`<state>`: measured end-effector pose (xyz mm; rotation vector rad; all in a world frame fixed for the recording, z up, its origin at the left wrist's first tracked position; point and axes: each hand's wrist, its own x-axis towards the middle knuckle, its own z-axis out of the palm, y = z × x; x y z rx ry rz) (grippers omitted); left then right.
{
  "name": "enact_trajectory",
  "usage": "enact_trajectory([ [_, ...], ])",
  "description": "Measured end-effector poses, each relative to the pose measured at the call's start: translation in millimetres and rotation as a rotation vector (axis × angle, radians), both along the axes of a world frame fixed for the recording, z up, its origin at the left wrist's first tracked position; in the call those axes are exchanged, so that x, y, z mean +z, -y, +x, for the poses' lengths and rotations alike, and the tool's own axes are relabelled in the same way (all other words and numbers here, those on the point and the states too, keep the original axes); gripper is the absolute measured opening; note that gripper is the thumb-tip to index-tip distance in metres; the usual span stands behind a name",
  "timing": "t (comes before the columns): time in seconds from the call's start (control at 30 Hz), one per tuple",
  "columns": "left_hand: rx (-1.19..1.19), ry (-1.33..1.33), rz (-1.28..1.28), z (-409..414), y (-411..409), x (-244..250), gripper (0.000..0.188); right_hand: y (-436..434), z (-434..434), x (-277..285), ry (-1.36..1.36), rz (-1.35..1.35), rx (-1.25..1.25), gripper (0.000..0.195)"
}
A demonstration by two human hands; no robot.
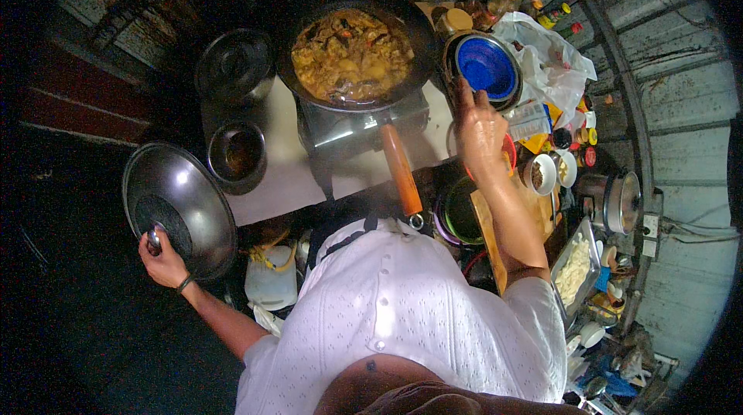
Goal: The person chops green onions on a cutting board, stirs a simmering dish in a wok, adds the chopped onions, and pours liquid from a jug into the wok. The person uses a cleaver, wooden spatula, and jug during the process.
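My left hand (164, 258) grips the knob of a large domed metal wok lid (200, 200), held out to the left with its top towards me. My right hand (480, 128) reaches forward at the near edge of a blue bowl (486, 67) that sits in a dark-rimmed round pot; whether its fingers hold anything, I cannot tell. Between them, a dark wok (424, 38) with a wooden handle (400, 171) stands on a stove (348, 131). Chunky brown stew (351, 58) fills its middle.
Left of the stove stand a dark lidded pot (235, 64) and a small metal bowl (237, 151). At right are a plastic bag (551, 61), jars, two white cups (541, 174), a wooden board (487, 235) and a metal tray (592, 270) of pale food. A white jug (270, 278) stands below.
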<state>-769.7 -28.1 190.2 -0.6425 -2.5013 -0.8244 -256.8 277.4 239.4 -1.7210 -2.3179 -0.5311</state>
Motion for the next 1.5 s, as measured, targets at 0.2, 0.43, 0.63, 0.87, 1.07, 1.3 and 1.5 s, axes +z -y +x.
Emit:
enact_trajectory([
  [0.2,0.019,0.047,-0.027,0,-4,2,0.042,7,-11,-21,0.021,-0.164,-0.012,0.057],
  [0.43,-0.097,0.019,0.191,-3,15,-9,0.038,19,-25,-9,0.098,-0.349,-0.018,0.061],
  [0.63,-0.062,0.312,0.281,-41,38,-8,0.038,20,-18,-22,-0.124,-0.148,0.193,0.056],
  [0.87,0.036,0.557,0.406,-66,79,9,0.038,23,-21,-11,-0.251,-0.252,0.186,0.056],
  [1.07,-0.107,0.471,0.207,-77,84,-27,0.035,29,-25,4,-0.311,-0.247,0.194,0.057],
  [1.3,0.093,0.043,-0.663,-49,44,-56,0.04,33,-5,-1,-0.335,-0.188,0.178,0.054],
  [1.5,0.116,0.066,-0.862,-44,38,-74,0.037,43,-4,0,-0.34,-0.195,0.15,0.051],
])
